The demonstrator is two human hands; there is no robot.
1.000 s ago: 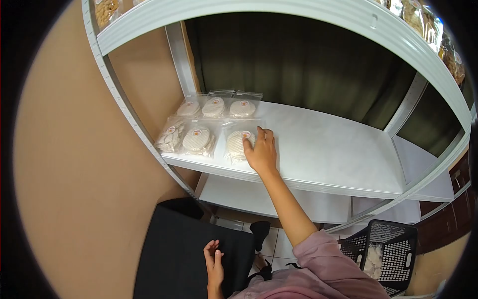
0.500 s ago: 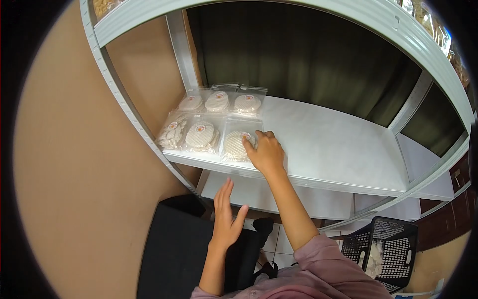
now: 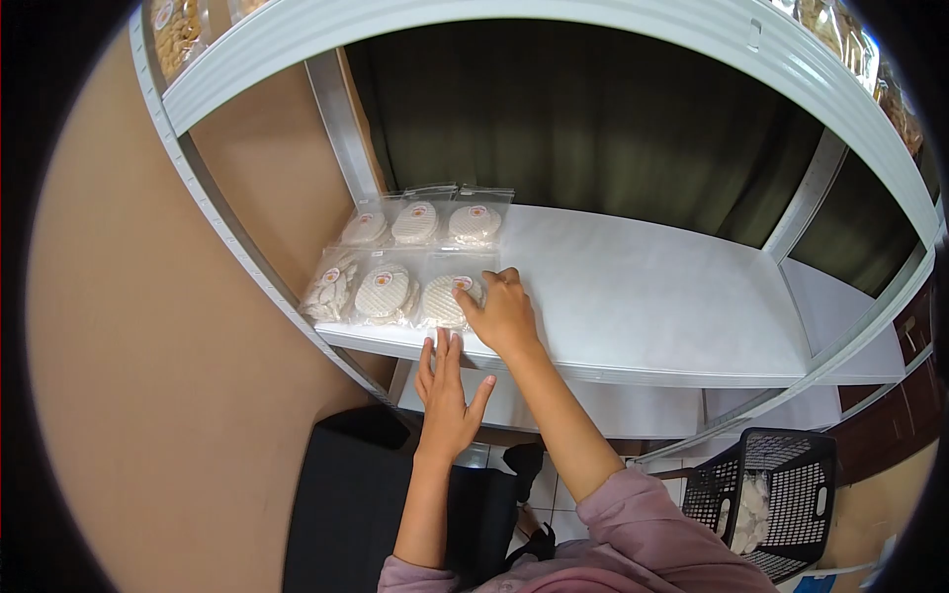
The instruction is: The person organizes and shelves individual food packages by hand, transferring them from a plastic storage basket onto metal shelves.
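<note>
The right hand [image 3: 502,316] is being held out at the end of a bare forearm that is reaching up from a pink sleeve [image 3: 633,534], palm down, with its fingers loosely curled and pressed onto the clear plastic packet of round pale wafers with an orange label [image 3: 445,298]. The left hand [image 3: 447,395] is being raised below it, fingers straight and close together with the thumb spread aside, its fingertips lying at the front edge of the white metal shelf [image 3: 643,296] just under that packet; nothing is being gripped by it.

The packet is lying flat at the front of the shelf, the right-hand one of three in the front row, with three similar packets [image 3: 420,219] lined up behind it near the back left corner. A black plastic basket [image 3: 791,494] holding pale packets is standing on the floor at lower right.
</note>
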